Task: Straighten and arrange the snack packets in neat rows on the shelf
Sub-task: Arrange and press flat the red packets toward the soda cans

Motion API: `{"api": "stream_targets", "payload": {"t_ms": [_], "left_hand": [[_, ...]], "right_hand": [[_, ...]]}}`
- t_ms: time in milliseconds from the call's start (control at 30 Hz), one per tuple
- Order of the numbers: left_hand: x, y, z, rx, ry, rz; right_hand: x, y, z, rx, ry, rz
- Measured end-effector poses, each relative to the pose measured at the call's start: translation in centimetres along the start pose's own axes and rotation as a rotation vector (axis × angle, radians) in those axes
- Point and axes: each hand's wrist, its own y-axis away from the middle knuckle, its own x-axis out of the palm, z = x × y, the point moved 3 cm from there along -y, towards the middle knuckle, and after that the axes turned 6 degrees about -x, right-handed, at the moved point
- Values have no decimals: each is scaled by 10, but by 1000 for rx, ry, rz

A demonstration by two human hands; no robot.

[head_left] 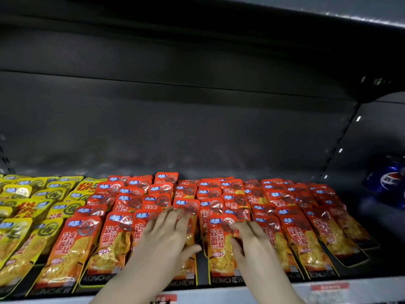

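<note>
Red-orange snack packets lie in several overlapping rows across the middle and right of the dark shelf. Yellow packets of the same kind fill the left end. My left hand lies flat with spread straight fingers on the front red packets near the middle. Just to its right, my right hand rests fingers-down on another front red packet, its thumb along the packet's right edge. Both hands hide part of the packets beneath them.
A blue Pepsi can pack stands on the neighbouring shelf section at far right, behind an upright divider. The shelf's front rail carries red price tags. A dark shelf board hangs overhead; the back of this shelf is bare.
</note>
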Motion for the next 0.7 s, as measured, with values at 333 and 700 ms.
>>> {"api": "stream_targets", "payload": {"t_ms": [333, 700], "left_hand": [[4, 32, 14, -14, 35, 129], [0, 21, -4, -204, 313, 83]], "right_hand": [[13, 6, 18, -143, 257, 64], [14, -62, 54, -101, -90, 60]]}}
